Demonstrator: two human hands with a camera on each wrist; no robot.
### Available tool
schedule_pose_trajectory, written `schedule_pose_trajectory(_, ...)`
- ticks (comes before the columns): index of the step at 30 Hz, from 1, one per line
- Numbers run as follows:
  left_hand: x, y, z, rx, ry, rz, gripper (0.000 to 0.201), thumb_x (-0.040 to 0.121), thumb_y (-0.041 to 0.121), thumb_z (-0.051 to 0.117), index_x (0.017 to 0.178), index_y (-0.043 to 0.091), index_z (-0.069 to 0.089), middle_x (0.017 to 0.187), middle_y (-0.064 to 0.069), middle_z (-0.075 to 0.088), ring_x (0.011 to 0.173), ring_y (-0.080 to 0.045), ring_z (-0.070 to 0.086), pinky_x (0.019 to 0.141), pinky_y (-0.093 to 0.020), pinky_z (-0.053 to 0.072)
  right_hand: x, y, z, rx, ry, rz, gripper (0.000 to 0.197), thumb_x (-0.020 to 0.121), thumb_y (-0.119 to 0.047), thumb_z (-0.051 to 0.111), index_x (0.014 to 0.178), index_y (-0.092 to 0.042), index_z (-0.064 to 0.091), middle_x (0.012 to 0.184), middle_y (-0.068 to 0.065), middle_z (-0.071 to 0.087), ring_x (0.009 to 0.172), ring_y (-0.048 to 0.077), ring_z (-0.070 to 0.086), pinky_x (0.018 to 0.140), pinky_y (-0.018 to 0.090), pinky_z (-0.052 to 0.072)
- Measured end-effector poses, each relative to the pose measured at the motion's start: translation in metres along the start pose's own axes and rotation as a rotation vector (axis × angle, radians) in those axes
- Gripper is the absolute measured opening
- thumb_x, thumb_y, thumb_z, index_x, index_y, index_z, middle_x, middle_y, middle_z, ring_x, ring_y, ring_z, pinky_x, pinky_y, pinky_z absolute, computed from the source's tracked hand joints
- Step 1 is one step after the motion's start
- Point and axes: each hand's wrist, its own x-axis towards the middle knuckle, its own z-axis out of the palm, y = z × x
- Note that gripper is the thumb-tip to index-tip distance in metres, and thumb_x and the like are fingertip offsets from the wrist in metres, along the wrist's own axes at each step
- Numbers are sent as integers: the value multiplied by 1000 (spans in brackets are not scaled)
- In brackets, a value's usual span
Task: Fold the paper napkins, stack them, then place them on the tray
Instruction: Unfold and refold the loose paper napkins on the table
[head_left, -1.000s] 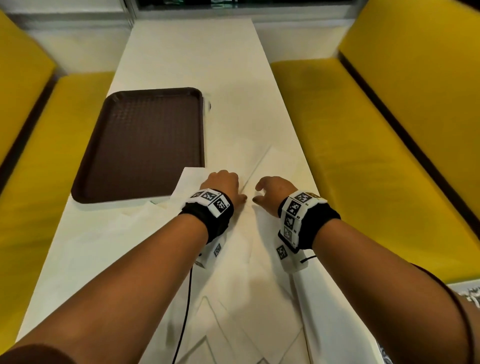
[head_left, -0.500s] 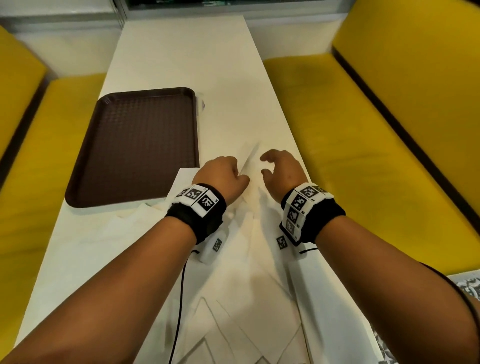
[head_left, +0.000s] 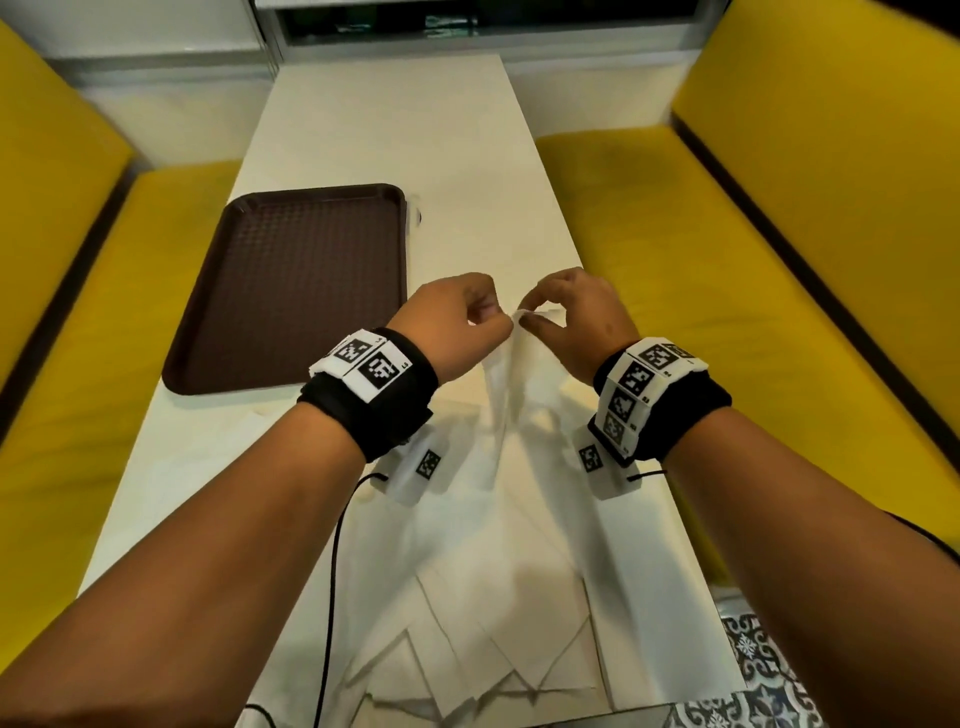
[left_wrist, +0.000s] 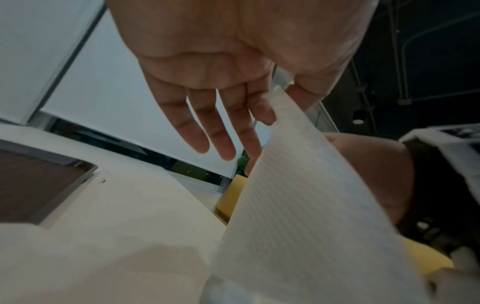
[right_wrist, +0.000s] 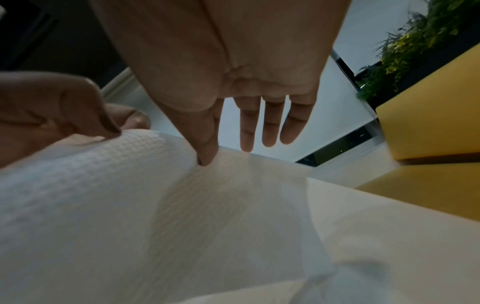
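Both hands pinch the same raised corner of one paper napkin (head_left: 506, 374), lifted off the desk (head_left: 395, 130). The left hand (head_left: 457, 325) holds it between thumb and forefinger with the other fingers hanging loose. The right hand (head_left: 576, 317) does the same just beside it, thumb pressed into the embossed sheet.

The paper looks thin and soft. With two pinches so close together on one corner, pulling the hands apart could tear it, or peel its layers apart if it has more than one. The hanging sheet sags and twists, so a fold laid down from here may land crooked and need redoing. Its lower edge trails over the loose napkins (head_left: 498, 623) spread on the near part of the desk and could drag or scatter them.

The brown tray (head_left: 218, 322) lies bare to the left, near the desk's left edge, well apart from the hands. The desk is narrow. The spread napkins reach close to its right edge, so one could slip off toward the yellow bench (head_left: 727, 260). The far half of the desk offers the open room for folding.
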Motion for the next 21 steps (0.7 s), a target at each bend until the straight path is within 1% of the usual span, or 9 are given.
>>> schedule_pose_trajectory(4,-15,1,4,-132,64,-45,32,80,42,67,89,15,55,81,0,62,73,-16,57,65,-30,45,-16,1,-18,75,23,15,16,92,-34,60,96,-21,67,104,-1,65,102,20,57,79,28,40)
schedule_pose_trajectory(7,-28,5,8,-181,80,-84,42,74,42,77,100,21,51,91,4,65,79,-14,62,66,-27,48,-31,1,-28,188,1,61,13,91,-29,62,90,-16,64,83,0,65,83,22,63,69,32,48)
schedule_pose_trajectory(9,-36,9,12,-199,119,-113,46,75,34,78,107,25,45,92,6,61,81,-12,61,65,-21,47,-43,0,-36,305,-1,111,11,90,-26,64,87,-16,62,80,4,68,79,26,65,72,41,55)
schedule_pose_trajectory(11,-46,13,19,-281,160,-133,56,76,30,78,118,26,41,99,3,59,85,-11,61,71,-19,49,-57,0,-43,431,-2,144,10,89,-23,66,86,-14,63,85,13,71,82,32,67,76,49,57)
schedule_pose_trajectory(14,-59,17,32,-467,179,-187,67,72,34,80,123,34,36,112,-3,61,95,-17,65,84,-31,53,-81,1,-53,564,-22,189,9,90,-18,66,87,-11,62,90,20,71,85,37,67,79,52,55)
schedule_pose_trajectory(16,-67,24,41,-527,186,-218,65,73,31,80,121,35,36,114,-5,61,95,-18,64,84,-35,54,-98,6,-56,654,-20,234,8,89,-17,67,85,-13,62,87,16,72,83,32,68,80,48,56)
schedule_pose_trajectory(17,-69,26,46,-553,186,-231,64,75,27,80,121,33,36,113,-5,61,93,-19,64,82,-36,55,-105,9,-57,686,-7,253,9,89,-16,68,82,-16,61,82,10,72,80,25,69,78,42,57)
schedule_pose_trajectory(19,-77,32,57,-616,158,-260,61,78,16,77,121,28,35,108,-9,64,93,-25,65,80,-41,57,-123,16,-60,743,19,286,11,89,-13,67,80,-18,61,73,-4,70,69,7,67,68,25,55)
schedule_pose_trajectory(21,-87,36,70,-652,110,-281,57,81,7,73,121,24,37,103,-17,65,91,-30,66,79,-46,57,-140,25,-59,813,43,340,7,89,-10,66,84,-12,62,73,-6,69,63,1,66,60,16,52)
